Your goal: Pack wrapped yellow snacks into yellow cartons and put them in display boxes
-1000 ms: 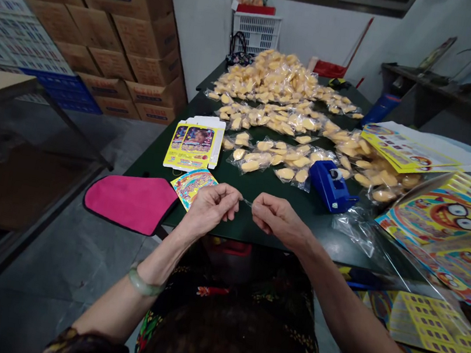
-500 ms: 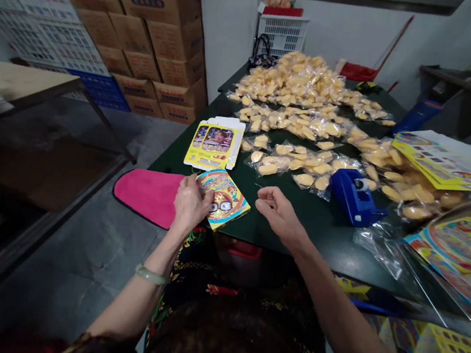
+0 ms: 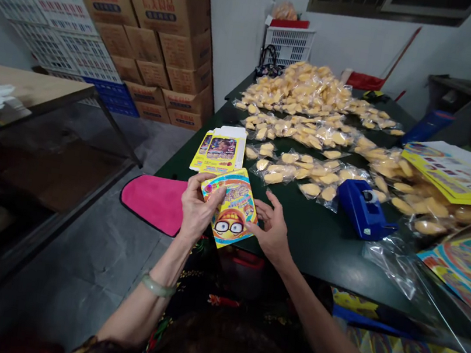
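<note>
My left hand (image 3: 201, 205) is closed on the left side of a flat yellow printed carton (image 3: 234, 212), thumb on its front. A cartoon face with black glasses is printed on that front. My right hand (image 3: 270, 229) is at the carton's right edge, thumb by the lower corner and fingers spread apart. Just behind lie flat yellow-and-white cartons (image 3: 222, 148), partly overlapping. A blue tape dispenser (image 3: 365, 211) stands on the dark green table (image 3: 310, 235), to the right of my right hand.
Small clear packets of yellow oval pieces (image 3: 305, 92) are heaped across the table's far half. Printed sheets (image 3: 461, 175) and a clear plastic bag (image 3: 394, 268) lie at right. A pink padded piece (image 3: 152, 202) juts out at left. Brown cardboard boxes (image 3: 163, 9) are stacked behind.
The carton has been raised and turned more upright in my left hand. My right hand has moved to its right edge, its fingers opening from a pinch. The view has shifted slightly.
</note>
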The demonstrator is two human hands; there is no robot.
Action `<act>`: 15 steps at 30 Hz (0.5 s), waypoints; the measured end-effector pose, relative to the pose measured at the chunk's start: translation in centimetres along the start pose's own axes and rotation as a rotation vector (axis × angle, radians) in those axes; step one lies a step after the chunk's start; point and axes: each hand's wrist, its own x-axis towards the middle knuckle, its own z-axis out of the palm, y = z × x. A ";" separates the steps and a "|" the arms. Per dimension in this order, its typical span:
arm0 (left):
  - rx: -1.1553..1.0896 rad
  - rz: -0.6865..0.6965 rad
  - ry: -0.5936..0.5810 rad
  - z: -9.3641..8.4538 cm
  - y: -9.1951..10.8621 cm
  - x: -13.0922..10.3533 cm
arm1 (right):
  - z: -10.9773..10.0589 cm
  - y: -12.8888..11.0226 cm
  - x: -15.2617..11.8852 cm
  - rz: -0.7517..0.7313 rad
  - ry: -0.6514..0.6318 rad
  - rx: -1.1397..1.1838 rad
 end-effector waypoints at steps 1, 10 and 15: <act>-0.069 0.015 0.006 0.3 1.0 0.1 | -0.1 -0.1 -0.1 -0.039 0.020 0.003; -0.109 0.349 -0.140 1.8 4.3 -0.5 | -3.2 -5.1 -0.7 -0.201 0.262 -0.311; -0.028 0.418 -0.102 2.2 4.9 -0.6 | -2.1 -9.3 -2.2 -0.083 0.173 -0.050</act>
